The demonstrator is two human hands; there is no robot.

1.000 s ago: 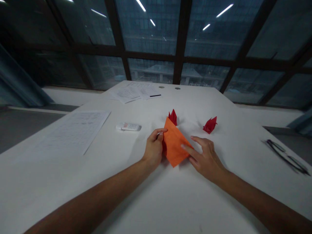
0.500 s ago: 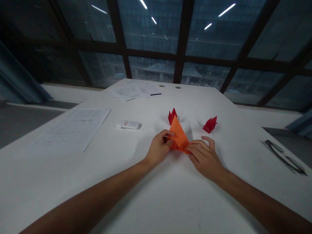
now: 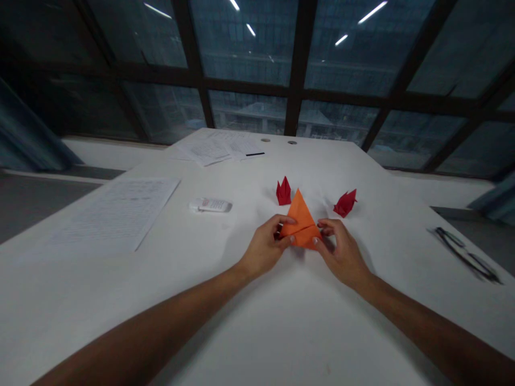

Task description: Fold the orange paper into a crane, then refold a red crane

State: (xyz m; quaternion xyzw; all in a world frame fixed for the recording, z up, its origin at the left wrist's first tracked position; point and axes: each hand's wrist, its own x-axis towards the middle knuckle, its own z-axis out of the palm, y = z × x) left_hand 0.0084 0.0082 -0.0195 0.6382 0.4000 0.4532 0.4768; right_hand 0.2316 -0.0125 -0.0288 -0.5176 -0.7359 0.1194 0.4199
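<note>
The piece of thin orange paper, folded into a triangle, is found above the white tabletop, its point directed away from the person. It is taken as the landmark for this report.

Its left corner is pinched between the thumb and bent fingers of the left hand. Its lower right corner is pinched by the right hand, thumb in front, with the other fingers curled at the right edge; their exact contact behind the paper cannot be told.

Compared with half a second earlier, a slanting folded edge is now exposed across the lower part, and the right fingertips are no longer laid over that corner. The fold is thus judged to be turned up but not yet pressed flat; slippage of its edge is considered possible if either pinch is loosened.

Just beyond the orange paper, a small pointed red paper figure is noted; a second red folded figure is seen beyond and to its right. A white, rounded plastic item with printed lettering is located to its left.
</note>
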